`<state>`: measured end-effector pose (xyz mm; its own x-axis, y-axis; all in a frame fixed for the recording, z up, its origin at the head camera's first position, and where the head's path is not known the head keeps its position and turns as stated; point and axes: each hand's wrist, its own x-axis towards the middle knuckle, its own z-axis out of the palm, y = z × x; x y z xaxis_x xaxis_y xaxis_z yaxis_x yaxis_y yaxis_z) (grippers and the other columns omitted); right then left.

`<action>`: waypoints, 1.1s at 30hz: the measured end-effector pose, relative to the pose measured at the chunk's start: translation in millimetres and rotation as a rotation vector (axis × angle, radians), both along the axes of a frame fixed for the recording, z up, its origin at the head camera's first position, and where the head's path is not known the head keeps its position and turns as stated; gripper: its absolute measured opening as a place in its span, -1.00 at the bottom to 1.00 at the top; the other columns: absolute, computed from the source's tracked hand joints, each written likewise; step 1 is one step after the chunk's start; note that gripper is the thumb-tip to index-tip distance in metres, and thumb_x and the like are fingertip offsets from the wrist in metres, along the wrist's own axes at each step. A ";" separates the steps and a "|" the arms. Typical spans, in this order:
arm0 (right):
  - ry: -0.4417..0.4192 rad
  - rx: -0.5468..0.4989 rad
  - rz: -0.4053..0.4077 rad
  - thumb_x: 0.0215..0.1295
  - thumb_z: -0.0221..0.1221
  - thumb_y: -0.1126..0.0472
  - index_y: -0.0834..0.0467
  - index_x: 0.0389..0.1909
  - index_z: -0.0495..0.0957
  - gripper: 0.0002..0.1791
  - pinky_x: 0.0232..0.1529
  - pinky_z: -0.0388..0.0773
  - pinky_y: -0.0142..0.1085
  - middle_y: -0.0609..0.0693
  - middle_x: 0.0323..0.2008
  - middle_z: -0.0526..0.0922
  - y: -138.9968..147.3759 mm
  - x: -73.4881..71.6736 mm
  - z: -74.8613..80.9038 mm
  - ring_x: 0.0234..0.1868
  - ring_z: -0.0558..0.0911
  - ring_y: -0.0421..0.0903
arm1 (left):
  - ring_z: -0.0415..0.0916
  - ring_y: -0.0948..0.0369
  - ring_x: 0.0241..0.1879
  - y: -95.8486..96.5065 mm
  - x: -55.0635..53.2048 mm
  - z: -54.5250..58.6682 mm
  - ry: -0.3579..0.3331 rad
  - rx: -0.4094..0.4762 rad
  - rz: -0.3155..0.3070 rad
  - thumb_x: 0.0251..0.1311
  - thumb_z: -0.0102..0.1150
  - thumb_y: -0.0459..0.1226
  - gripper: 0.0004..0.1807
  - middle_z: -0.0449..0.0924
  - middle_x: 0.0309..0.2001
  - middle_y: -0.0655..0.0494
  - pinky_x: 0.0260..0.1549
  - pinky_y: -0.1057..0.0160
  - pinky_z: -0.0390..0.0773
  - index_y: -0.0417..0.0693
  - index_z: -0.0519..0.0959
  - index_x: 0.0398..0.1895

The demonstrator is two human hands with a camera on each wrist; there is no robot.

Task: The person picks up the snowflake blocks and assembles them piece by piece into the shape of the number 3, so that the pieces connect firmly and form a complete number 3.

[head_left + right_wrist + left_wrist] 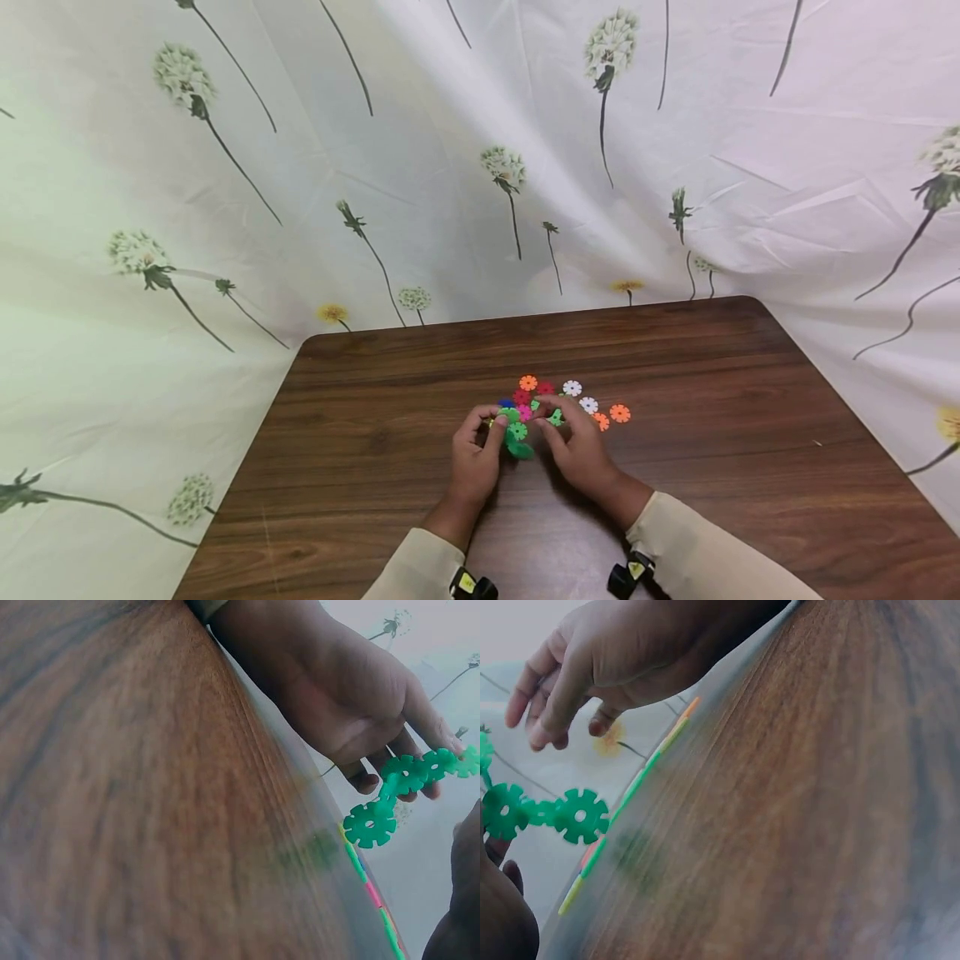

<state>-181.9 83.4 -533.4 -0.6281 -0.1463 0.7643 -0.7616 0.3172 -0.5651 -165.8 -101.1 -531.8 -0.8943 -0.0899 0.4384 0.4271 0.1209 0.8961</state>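
My left hand (474, 462) pinches a chain of linked green notched plastic discs (517, 432) between thumb and fingers, above the table. In the left wrist view, some of the discs (580, 815) stick out past that hand; in the right wrist view the chain (370, 825) bends downward at its end. Close by on the right is my right hand (581, 454), apart from the chain, its fingers loosely bent. Nothing shows between its fingers in the left wrist view. A loose green disc (555, 417) lies just beyond its fingertips.
Beyond the hands, loose notched discs lie flat on the brown wooden table (360, 467): orange (528, 382), red (522, 397), pink (524, 412), white (572, 388) and another orange one (619, 413) at the right. A flower-printed cloth (450, 208) hangs behind the table.
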 end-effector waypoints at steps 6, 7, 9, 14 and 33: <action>-0.098 0.037 -0.088 0.30 0.44 0.51 0.34 0.14 0.66 -0.60 -0.15 0.72 -0.03 0.18 -0.10 0.74 0.5 -2.9 -5.1 -0.07 0.71 0.05 | 0.57 0.35 -0.02 -1.4 -0.4 0.5 -0.024 0.002 0.056 0.61 0.20 -0.33 -0.89 0.75 -0.06 -0.11 -0.02 0.32 0.52 -0.18 0.67 -0.03; -0.103 0.048 -0.108 0.28 0.46 0.51 0.34 0.10 0.67 -0.62 -0.11 0.72 -0.01 0.18 -0.09 0.74 0.5 -3.8 -5.9 -0.06 0.71 0.06 | 0.57 0.34 -0.01 -1.5 -0.6 0.4 -0.024 0.005 0.061 0.61 0.20 -0.32 -0.89 0.75 -0.06 -0.11 -0.01 0.32 0.52 -0.18 0.67 -0.03; -0.116 0.070 -0.154 0.24 0.49 0.49 0.34 0.02 0.70 -0.66 -0.02 0.65 0.05 0.16 -0.10 0.76 0.5 -5.4 -7.3 -0.04 0.70 0.08 | 0.57 0.33 0.00 -1.5 -0.6 0.4 -0.020 0.014 0.065 0.61 0.19 -0.32 -0.89 0.74 -0.06 -0.11 0.01 0.31 0.51 -0.19 0.67 -0.02; -0.223 0.114 -0.285 0.17 0.55 0.43 0.25 -0.10 0.74 -0.71 0.11 0.28 0.25 0.16 -0.04 0.78 1.7 -7.9 -10.8 0.10 0.61 0.19 | 0.55 0.32 -0.02 -1.2 -1.7 -0.2 -0.001 0.022 0.069 0.63 0.15 -0.35 -0.88 0.71 -0.06 -0.15 -0.01 0.32 0.51 -0.23 0.64 -0.01; -0.453 0.230 -0.378 0.19 0.62 0.21 0.14 -0.10 0.76 -0.69 0.18 0.09 0.34 0.08 -0.06 0.81 12.8 -15.5 -12.4 0.21 0.52 0.18 | 0.56 0.31 -0.06 -0.7 1.0 3.5 -0.057 0.006 0.049 0.60 0.22 -0.30 -0.90 0.73 -0.03 -0.08 -0.10 0.32 0.51 -0.13 0.67 -0.02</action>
